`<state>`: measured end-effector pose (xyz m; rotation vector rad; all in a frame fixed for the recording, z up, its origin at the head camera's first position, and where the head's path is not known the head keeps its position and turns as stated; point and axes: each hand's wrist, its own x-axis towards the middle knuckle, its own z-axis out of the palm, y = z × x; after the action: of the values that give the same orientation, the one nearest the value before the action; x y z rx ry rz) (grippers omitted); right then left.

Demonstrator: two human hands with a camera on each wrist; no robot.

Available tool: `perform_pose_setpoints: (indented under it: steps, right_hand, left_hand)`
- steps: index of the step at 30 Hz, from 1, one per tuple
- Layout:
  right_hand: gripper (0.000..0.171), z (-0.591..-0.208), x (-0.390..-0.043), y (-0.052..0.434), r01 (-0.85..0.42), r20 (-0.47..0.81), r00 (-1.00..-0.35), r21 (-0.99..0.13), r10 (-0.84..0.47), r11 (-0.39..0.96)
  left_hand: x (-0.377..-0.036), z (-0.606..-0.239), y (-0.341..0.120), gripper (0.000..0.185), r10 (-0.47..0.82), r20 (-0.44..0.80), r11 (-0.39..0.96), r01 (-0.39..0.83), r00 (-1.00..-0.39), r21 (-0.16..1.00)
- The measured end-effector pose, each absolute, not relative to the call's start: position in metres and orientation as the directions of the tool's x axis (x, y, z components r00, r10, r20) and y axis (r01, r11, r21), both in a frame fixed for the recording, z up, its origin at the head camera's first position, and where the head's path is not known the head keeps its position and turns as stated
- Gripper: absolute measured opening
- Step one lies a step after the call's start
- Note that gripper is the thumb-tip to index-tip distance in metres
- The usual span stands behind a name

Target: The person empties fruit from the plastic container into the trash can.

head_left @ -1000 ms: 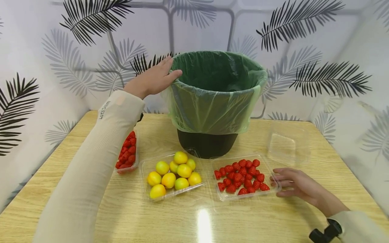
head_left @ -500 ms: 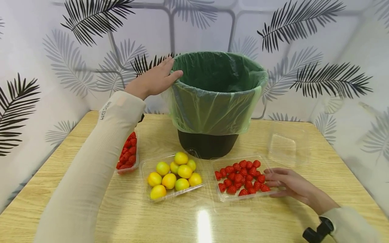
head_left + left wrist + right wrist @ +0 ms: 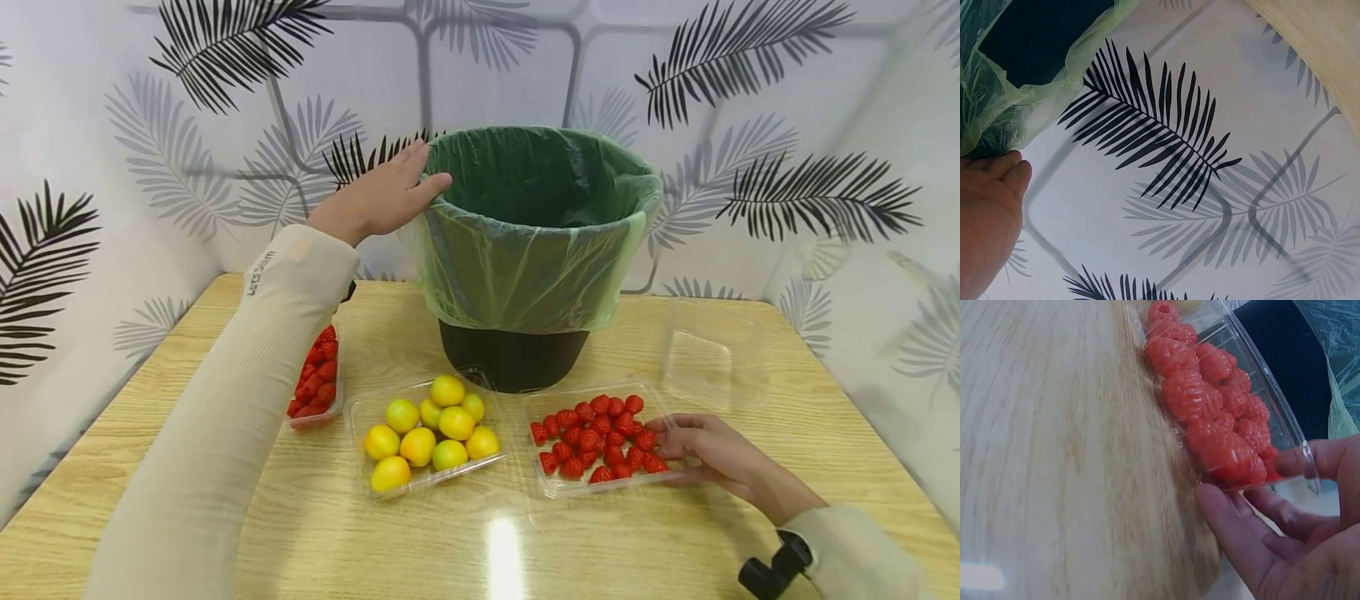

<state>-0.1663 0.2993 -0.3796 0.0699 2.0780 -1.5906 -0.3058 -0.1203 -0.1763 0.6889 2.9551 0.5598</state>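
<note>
Head view: your left hand (image 3: 375, 200) is resting flat, fingers straight, on bin rim (image 3: 480, 218). Your right hand (image 3: 716, 454) fingers are pinching berry tray (image 3: 596, 440) edge on desk (image 3: 420, 533).

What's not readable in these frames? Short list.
- Left tray of red berries, head view: mostly hidden behind the left sleeve, so its extent and count are unknown.
- Bin contents, head view: the dark liner's depth hides the bottom.
- Left hand, left wrist view: only a cropped edge shows; its contact with the rim is out of frame.
- Right hand fingers under the berry tray: blurred at close range in the right wrist view.
</note>
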Motion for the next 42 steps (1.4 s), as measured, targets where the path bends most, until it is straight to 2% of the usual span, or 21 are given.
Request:
perform_pose_setpoints:
  steps: [6, 8, 16, 21, 30, 33, 37, 42]
  right_hand:
    - [0.015, -0.374, -0.168, 0.292, 0.344, -0.424, -0.891, -0.865, -0.164, 0.365]
    - [0.009, -0.372, -0.169, 0.291, 0.336, -0.418, -0.897, -0.857, -0.146, 0.391]
    - [0.020, -0.366, -0.171, 0.291, 0.314, -0.423, -0.890, -0.842, -0.174, 0.439]
    - [0.019, -0.364, -0.173, 0.291, 0.355, -0.457, -0.862, -0.854, -0.220, 0.380]
    - [0.031, -0.374, -0.177, 0.296, 0.432, -0.499, -0.806, -0.864, -0.318, 0.260]
    - [0.028, -0.377, -0.179, 0.300, 0.426, -0.496, -0.796, -0.866, -0.348, 0.260]
    - [0.015, -0.379, -0.179, 0.303, 0.450, -0.497, -0.790, -0.868, -0.359, 0.212]
    - [0.022, -0.378, -0.180, 0.308, 0.467, -0.461, -0.766, -0.878, -0.448, 0.104]
  left_hand:
    - [-0.305, -0.177, -0.121, 0.075, 0.436, 0.029, 0.835, 0.416, -0.900, 0.361]
    - [-0.305, -0.177, -0.121, 0.075, 0.437, 0.028, 0.833, 0.416, -0.899, 0.365]
    - [-0.305, -0.176, -0.121, 0.075, 0.442, 0.022, 0.826, 0.417, -0.897, 0.379]
    - [-0.305, -0.176, -0.121, 0.075, 0.443, 0.020, 0.825, 0.417, -0.896, 0.382]
    - [-0.305, -0.176, -0.120, 0.074, 0.442, 0.018, 0.829, 0.416, -0.897, 0.374]
    - [-0.305, -0.175, -0.120, 0.074, 0.444, 0.019, 0.827, 0.418, -0.896, 0.376]
    - [-0.306, -0.175, -0.120, 0.074, 0.444, 0.023, 0.827, 0.419, -0.896, 0.374]
    - [-0.306, -0.176, -0.121, 0.075, 0.439, 0.021, 0.828, 0.413, -0.898, 0.378]
